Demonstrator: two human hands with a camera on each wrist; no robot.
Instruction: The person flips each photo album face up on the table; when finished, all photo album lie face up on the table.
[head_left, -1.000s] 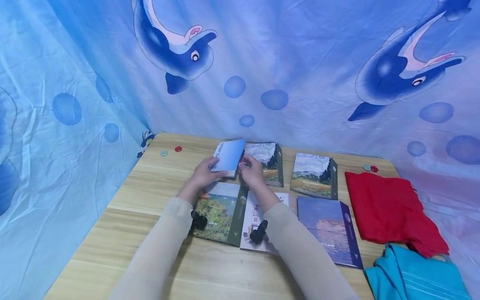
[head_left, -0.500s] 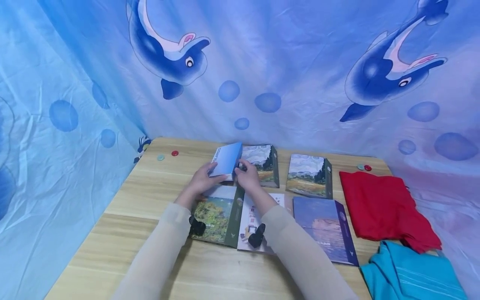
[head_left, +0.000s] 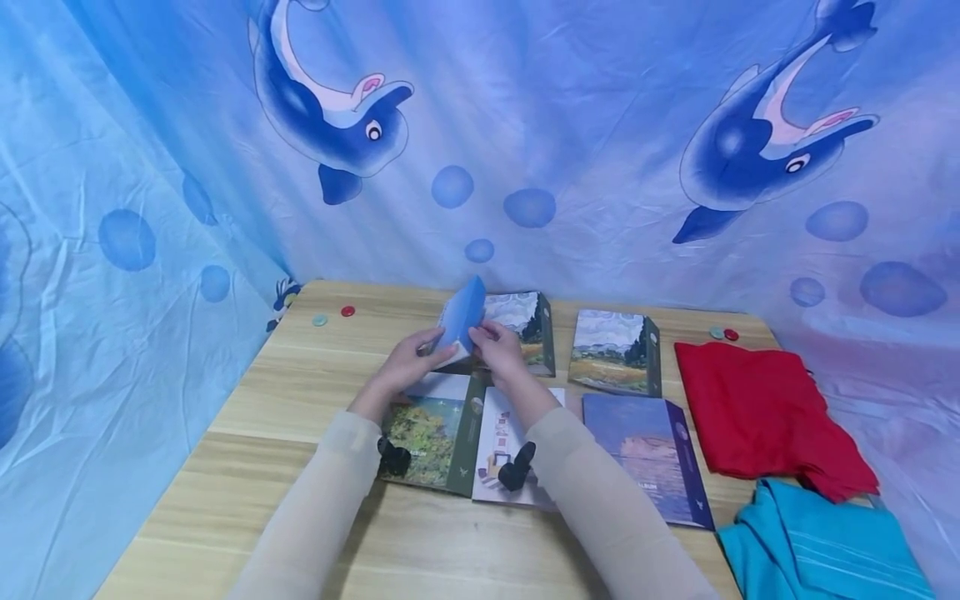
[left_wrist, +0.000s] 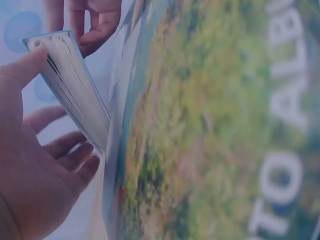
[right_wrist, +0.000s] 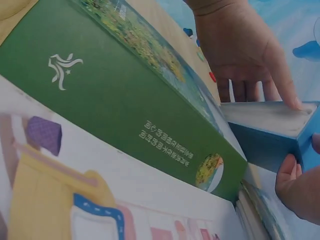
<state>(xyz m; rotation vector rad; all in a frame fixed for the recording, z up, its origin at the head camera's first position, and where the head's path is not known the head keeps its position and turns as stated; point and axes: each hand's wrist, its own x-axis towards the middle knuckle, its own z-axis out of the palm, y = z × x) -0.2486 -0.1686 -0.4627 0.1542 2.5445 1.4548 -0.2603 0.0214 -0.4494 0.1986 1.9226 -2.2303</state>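
Fingers of left hand [head_left: 405, 364] and right hand [head_left: 501, 350] curl around a tilted blue album [head_left: 460, 323] above the table [head_left: 300, 392].

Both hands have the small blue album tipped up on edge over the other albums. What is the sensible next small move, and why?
Probably tip the blue album further until it lies flat on the table. The left hand and right hand hold it from either side, tilted steeply on its lower edge, just above the green album. It cannot balance like that, so finishing the turn looks the likeliest step.
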